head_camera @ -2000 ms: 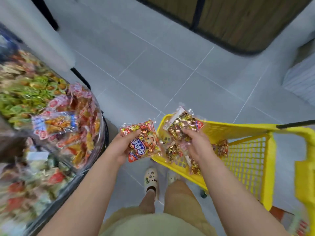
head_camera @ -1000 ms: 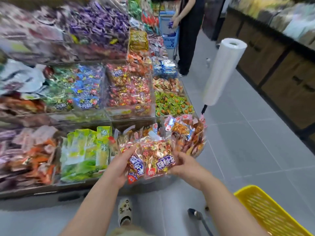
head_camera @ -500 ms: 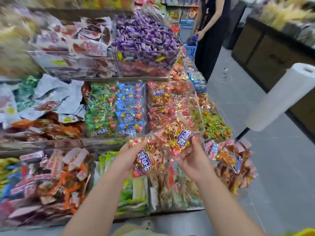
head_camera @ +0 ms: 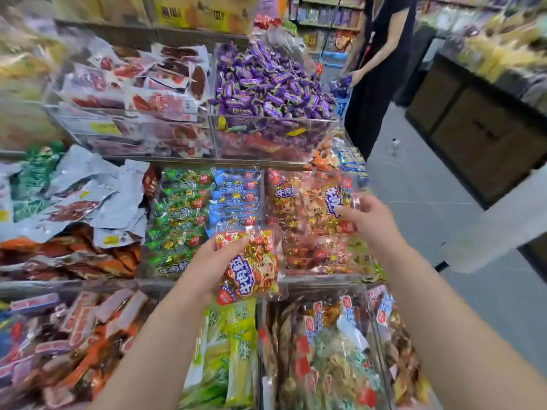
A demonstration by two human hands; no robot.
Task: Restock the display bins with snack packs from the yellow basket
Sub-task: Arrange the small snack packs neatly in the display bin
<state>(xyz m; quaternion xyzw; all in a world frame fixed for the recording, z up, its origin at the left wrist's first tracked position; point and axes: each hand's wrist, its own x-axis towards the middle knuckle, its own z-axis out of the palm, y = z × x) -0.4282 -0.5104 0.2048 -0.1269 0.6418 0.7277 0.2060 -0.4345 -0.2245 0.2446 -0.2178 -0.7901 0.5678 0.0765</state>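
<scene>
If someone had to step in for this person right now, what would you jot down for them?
Left hand: grips a red pack, short of the bin of matching packs.
Right hand: holds a second pack over that bin.
Done: neither pack released yet.
To do: drop both into the bin, then fetch more from the basket, which is out of view.

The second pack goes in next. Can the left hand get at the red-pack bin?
Probably yes. The left hand, gripping its pack, is just beside the open-topped bin; only the right hand, holding another pack over it, crowds the right side.
</scene>
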